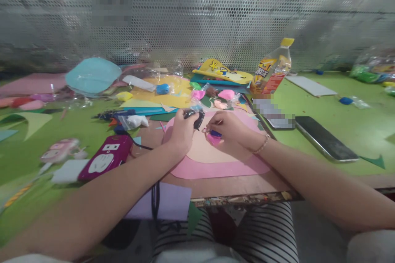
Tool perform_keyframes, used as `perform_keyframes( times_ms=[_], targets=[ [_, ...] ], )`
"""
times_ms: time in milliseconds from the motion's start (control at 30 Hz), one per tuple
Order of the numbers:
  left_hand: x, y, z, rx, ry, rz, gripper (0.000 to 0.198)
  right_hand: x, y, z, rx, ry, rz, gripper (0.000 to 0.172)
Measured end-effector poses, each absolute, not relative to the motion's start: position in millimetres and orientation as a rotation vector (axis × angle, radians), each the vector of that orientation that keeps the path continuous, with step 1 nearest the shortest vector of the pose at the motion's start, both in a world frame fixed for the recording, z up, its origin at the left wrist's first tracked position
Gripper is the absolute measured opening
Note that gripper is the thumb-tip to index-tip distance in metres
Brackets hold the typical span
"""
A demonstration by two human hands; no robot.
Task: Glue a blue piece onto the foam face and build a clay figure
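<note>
My left hand (182, 131) is closed round a black tool (199, 119), whose shape is partly hidden by my fingers. Just right of it, my right hand (226, 128) has its fingers pinched together; a small pale bit shows at the fingertips, too small to name. Beneath my right hand lie a bright pink piece (213, 139) and a dark blue piece (215, 133). Both hands are over a cream rounded sheet (197, 150) that rests on a larger pink sheet (197, 170). A bracelet circles my right wrist.
A magenta power strip (106, 157) and white bag (138, 121) lie left. Clay lumps (226, 94) and a yellow paper shape (222, 72) are behind my hands. At right stand a drink bottle (271, 70) and, flat, a black phone (327, 139). A cable runs under my left forearm.
</note>
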State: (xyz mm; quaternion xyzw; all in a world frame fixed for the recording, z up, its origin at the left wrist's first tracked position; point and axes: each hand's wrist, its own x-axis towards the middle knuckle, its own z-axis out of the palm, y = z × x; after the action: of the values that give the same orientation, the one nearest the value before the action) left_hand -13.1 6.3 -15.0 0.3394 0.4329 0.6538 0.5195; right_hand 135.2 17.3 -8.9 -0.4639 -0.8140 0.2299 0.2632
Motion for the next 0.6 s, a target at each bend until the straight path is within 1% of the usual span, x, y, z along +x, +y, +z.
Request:
perform_keyframes(
  times_ms=[367,400,500,600],
  targets=[
    [-13.5,8.2,-17.2,0.823,1.043,1.558,0.025,131.6,14.7,-7.0,-1.347,-2.17,0.665,0.014],
    [-13.6,8.5,-17.7,0.821,1.04,1.56,0.025,131.4,15.1,-7.2,-1.348,-2.166,0.656,0.015],
    [-13.9,8.9,-18.6,0.817,1.034,1.575,0.025,132.4,16.0,-7.2,-1.336,-2.145,0.619,0.028],
    [-14.1,9.0,-18.9,0.821,1.034,1.58,0.025,136.7,14.4,-3.3,-1.282,-2.106,0.646,0.034]
  ],
)
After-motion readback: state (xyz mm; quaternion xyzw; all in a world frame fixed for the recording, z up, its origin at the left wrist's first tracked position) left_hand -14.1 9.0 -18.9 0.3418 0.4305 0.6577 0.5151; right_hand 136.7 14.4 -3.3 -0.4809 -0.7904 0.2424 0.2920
